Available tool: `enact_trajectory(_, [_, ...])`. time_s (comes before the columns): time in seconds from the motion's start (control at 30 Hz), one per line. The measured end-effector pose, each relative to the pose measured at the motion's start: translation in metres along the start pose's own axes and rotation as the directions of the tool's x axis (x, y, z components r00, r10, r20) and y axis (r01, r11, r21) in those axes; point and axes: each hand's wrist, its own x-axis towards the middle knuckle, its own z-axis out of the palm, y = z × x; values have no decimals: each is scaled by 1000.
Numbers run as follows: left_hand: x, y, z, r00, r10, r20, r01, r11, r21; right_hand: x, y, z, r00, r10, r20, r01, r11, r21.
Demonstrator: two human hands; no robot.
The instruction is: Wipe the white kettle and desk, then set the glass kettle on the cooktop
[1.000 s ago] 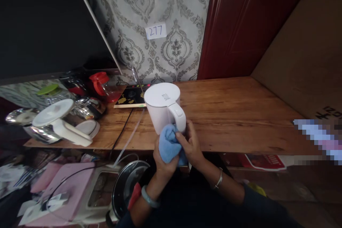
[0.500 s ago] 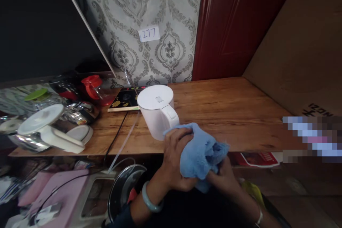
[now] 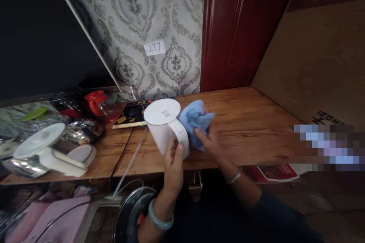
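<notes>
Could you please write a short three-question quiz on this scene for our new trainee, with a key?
1. Open question: What does the person's right hand hold?
2. True or false: The left hand is at the handle of the white kettle.
3. Fill in the blank: The card on the patterned wall reads ___.

Key:
1. A blue cloth.
2. True.
3. 277.

The white cylindrical kettle (image 3: 161, 133) stood on the brown wooden counter (image 3: 234, 125), in front of the black rectangular cooktop (image 3: 129, 115). The crumpled blue cloth (image 3: 195, 115) was right of the kettle; the red-topped transparent jug (image 3: 98, 102) stood left of the cooktop.
</notes>
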Motion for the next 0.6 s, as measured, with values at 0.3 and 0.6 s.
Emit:
enact_trajectory(0.3, [14,-7,9,995,91,49,-90,996,-16,-16,73,0,988,58,145,2,922,-387])
enact_trajectory(0.6, [12,-10,-14,984,120,131,-148,963,227,-7,11,-48,893,271,359,219,437,-873])
